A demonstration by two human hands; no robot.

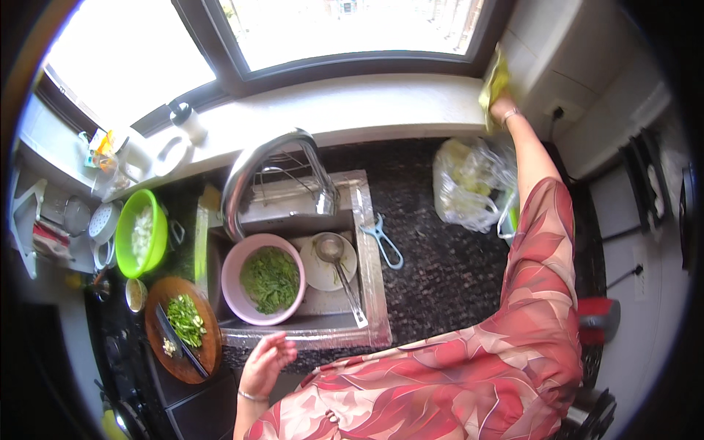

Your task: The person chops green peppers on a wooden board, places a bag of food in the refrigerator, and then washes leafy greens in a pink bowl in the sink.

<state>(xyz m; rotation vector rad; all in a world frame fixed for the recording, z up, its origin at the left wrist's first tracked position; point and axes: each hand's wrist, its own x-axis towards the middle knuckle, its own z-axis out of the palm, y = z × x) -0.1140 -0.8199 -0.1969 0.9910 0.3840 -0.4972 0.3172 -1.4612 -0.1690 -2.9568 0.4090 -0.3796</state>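
My right hand (pixel 502 106) reaches to the far right corner of the windowsill (pixel 352 104), holding a yellow-green cloth (pixel 498 82) against the wall beside the window frame. The cloth hides most of the fingers. My left hand (pixel 268 360) hangs above the front edge of the sink (pixel 324 302), fingers loosely bent and nothing in them. Just beyond it, a pink bowl (pixel 231 286) of chopped leafy greens (pixel 269 279) stands in the sink. To its right, a ladle (pixel 331 247) rests on a white plate (pixel 316 278).
A chrome faucet (pixel 242 170) arches over the sink. A blue peeler (pixel 385 242) and a plastic bag (pixel 467 187) lie right of it. Leftward are a green colander (pixel 159 236) and a round cutting board (pixel 192 368) bearing a knife (pixel 179 341) and chopped greens (pixel 186 319).
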